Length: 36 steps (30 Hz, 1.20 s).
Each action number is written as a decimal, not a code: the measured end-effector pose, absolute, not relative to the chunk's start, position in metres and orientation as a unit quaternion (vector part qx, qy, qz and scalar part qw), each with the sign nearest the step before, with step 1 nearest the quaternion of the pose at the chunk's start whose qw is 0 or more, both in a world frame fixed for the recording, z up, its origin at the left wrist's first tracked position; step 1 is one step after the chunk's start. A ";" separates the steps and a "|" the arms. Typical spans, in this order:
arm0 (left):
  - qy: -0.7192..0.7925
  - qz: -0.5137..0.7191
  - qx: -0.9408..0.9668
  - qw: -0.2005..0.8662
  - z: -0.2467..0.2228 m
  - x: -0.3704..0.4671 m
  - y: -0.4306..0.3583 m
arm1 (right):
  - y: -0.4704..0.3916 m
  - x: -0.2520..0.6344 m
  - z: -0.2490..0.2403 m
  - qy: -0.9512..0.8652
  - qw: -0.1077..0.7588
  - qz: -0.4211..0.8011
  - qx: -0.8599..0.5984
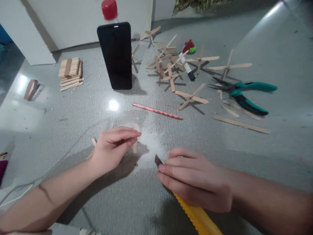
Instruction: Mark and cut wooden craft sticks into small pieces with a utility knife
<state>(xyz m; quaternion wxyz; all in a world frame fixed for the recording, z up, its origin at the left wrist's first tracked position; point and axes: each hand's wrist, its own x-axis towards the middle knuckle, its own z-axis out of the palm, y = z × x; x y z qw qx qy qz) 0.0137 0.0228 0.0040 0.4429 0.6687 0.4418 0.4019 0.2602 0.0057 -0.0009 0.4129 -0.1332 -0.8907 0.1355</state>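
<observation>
My left hand (112,145) is closed in a pinch on a short wooden craft stick (135,148), which stands roughly upright above the grey table. Part of that stick is hidden by the thumb and fingers. Another bit of light wood (94,142) shows behind the left wrist. My right hand (193,178) is wrapped round a yellow utility knife (199,217), its blade (158,160) out and directed up and to the left. Blade and stick are apart. A pink pencil (157,111) lies beyond both hands.
A black phone (116,57) leans against a red-capped bottle (109,9). Several crossed-stick pieces (192,97) and a white glue stick (186,65) lie at the back. Teal-handled pliers (254,86) and a loose stick (241,124) are at right, a stick bundle (69,69) at left.
</observation>
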 end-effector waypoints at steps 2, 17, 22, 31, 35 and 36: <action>0.448 0.417 0.652 0.448 0.001 0.015 0.021 | 0.004 0.260 0.000 -0.885 0.419 0.148 -0.137; 0.490 0.360 0.633 0.479 0.019 0.030 0.004 | -0.008 0.255 -0.002 -0.842 0.484 0.142 -0.191; 0.487 0.332 0.622 0.515 0.020 0.031 -0.004 | -0.013 0.254 -0.001 -0.835 0.471 0.176 -0.223; 0.495 0.338 0.616 0.512 0.021 0.032 -0.005 | -0.018 0.250 0.003 -0.803 0.456 0.265 -0.276; 0.488 0.347 0.621 0.507 0.022 0.032 -0.005 | -0.018 0.250 0.004 -0.797 0.464 0.272 -0.276; 0.487 0.347 0.622 0.505 0.022 0.032 -0.005 | -0.018 0.250 0.004 -0.796 0.465 0.273 -0.275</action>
